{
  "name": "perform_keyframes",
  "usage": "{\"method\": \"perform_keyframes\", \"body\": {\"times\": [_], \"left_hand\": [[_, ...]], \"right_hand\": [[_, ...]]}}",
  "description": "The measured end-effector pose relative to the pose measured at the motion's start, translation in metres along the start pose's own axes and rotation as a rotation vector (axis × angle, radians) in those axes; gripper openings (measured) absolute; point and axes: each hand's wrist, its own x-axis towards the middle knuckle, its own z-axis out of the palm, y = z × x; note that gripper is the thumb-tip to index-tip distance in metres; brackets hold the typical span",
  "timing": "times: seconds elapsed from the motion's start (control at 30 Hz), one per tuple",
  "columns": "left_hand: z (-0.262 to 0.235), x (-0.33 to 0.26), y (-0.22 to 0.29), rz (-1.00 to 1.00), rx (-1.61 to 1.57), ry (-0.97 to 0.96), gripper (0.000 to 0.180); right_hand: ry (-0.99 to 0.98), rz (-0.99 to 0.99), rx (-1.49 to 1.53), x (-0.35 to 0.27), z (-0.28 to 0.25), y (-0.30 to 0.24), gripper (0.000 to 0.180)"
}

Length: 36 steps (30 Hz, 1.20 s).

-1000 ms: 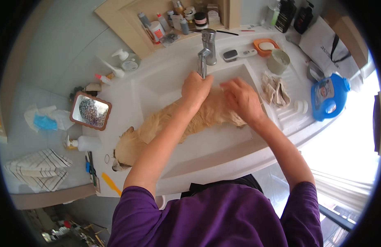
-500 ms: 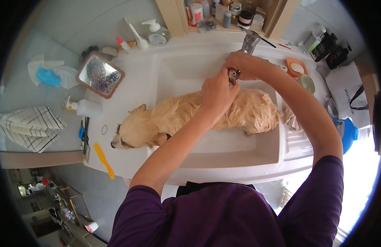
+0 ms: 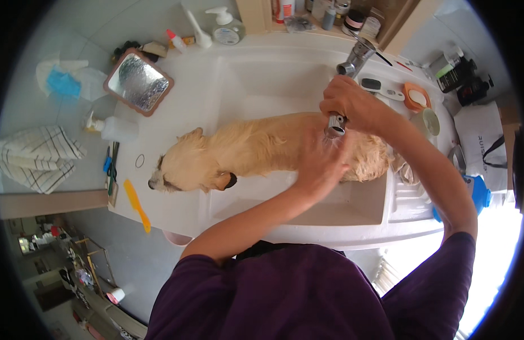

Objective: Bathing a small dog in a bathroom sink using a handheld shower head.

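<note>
A wet, cream-coloured dog [image 3: 262, 144] stands in the white sink [image 3: 262, 209], its head out over the counter on the left. My right hand [image 3: 352, 105] is closed around a chrome pull-out faucet spray head [image 3: 335, 126] above the dog's hindquarters. Water sprays from its lower end. Beneath it, my left hand [image 3: 323, 167] rests on the dog's back in the spray, fingers stretched out and slightly blurred by motion. The chrome faucet base [image 3: 358, 56] rises at the sink's back edge. The dog's legs are mostly hidden.
Left of the sink lie a framed mirror [image 3: 138, 82], a white pump bottle [image 3: 119, 129] and a yellow comb [image 3: 137, 205]. At the back stands a clear pump bottle [image 3: 228, 28]. On the right are an orange soap dish [image 3: 416, 97], a green cup [image 3: 426, 122] and a cloth [image 3: 406, 170].
My left hand has left the spray head and come down onto the dog's back, rightward. The right hand has brought the spray head slightly right and nearer, and water now shows.
</note>
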Motion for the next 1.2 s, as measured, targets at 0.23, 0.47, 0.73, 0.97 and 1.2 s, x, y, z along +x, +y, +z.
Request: {"method": "perform_keyframes", "body": {"times": [0.23,0.47,0.73,0.97,1.2], "left_hand": [[0.015,-0.032,-0.048,0.381,0.227,-0.061,0.056],[-0.033,-0.095,-0.075,0.167,0.367,0.019,0.035],[-0.017,-0.08,-0.041,-0.783,-1.186,-0.131,0.071],[-0.027,-0.065,-0.016,-0.891,-1.464,0.048,0.063],[-0.015,-0.047,0.006,-0.845,-1.594,0.493,0.046]], "right_hand": [[-0.111,0.185,-0.198,-0.013,-0.001,-0.037,0.025],[0.078,0.172,-0.262,-0.011,0.016,-0.066,0.018],[0.103,0.274,-0.339,-0.007,0.031,-0.094,0.019],[-0.076,0.192,-0.496,-0.001,0.032,-0.099,0.017],[-0.261,-0.1,-0.369,0.01,0.025,-0.064,0.017]]}}
